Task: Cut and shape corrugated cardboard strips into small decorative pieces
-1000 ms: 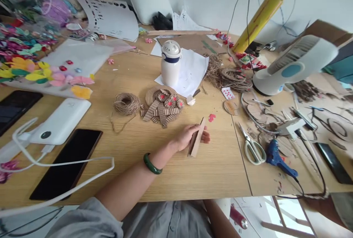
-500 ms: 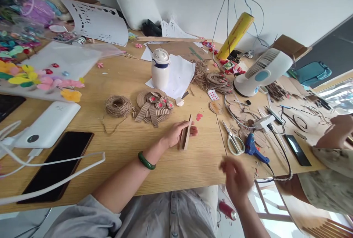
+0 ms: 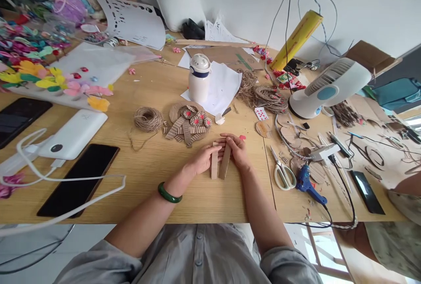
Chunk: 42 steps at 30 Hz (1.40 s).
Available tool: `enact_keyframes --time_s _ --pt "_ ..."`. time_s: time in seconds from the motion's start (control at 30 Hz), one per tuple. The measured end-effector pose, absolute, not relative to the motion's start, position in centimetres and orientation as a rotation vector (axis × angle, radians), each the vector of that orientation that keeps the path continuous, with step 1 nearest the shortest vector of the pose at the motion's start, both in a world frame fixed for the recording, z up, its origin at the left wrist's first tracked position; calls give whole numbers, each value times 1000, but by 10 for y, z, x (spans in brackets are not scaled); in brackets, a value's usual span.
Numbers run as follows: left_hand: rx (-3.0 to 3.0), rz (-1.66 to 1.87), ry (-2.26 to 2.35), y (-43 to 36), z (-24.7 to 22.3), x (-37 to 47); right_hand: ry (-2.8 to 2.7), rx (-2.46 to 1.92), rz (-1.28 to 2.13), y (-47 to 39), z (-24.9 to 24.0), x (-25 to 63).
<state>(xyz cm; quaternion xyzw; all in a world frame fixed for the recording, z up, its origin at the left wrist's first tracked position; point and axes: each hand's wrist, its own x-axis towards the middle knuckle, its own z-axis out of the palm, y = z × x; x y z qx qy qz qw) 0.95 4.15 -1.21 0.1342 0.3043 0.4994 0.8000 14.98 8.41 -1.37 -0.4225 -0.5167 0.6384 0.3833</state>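
Observation:
Two narrow cardboard strips stand side by side between my hands, low over the wooden table (image 3: 184,192). My left hand (image 3: 202,159), below a green bangle (image 3: 169,192), pinches the left cardboard strip (image 3: 214,163). Its top end is under my thumb. On the other side my right hand (image 3: 239,151) has thumb and fingers on the right cardboard strip (image 3: 225,161), which leans a little. Just beyond my hands lies a cardboard piece (image 3: 187,126) with striped corrugated strips and several rolled flowers with red centres. A ball of twine (image 3: 148,119) sits to its left.
Scissors (image 3: 284,174) and a blue glue gun (image 3: 309,185) with its cord lie at my right. A white bottle (image 3: 199,80) stands behind the cardboard piece. Left are a phone (image 3: 79,181) and a power bank (image 3: 72,134). A white fan (image 3: 329,91) and another person's sleeve (image 3: 394,235) are farther right.
My right hand has come in from the table's front edge at the right and taken hold of one strip. The two strips, earlier together in my left hand, are now spread apart.

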Motion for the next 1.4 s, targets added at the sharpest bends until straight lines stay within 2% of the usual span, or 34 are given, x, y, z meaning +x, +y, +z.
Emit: enact_keyframes --time_s 0.27,0.8,0.93,1.1,1.4 --pt "359 991 597 41 -4 1 -1026 -925 1747 89 -12 158" --pt "376 951 600 40 -9 7 -1221 -982 1849 80 0 149" --pt "394 1017 648 40 -9 8 -1136 -971 1864 83 -6 151" --pt "357 1231 667 46 -3 6 -1060 -1004 1693 85 -11 151" --pt "260 1478 676 53 -2 -2 -1507 -1146 1752 82 -2 152"
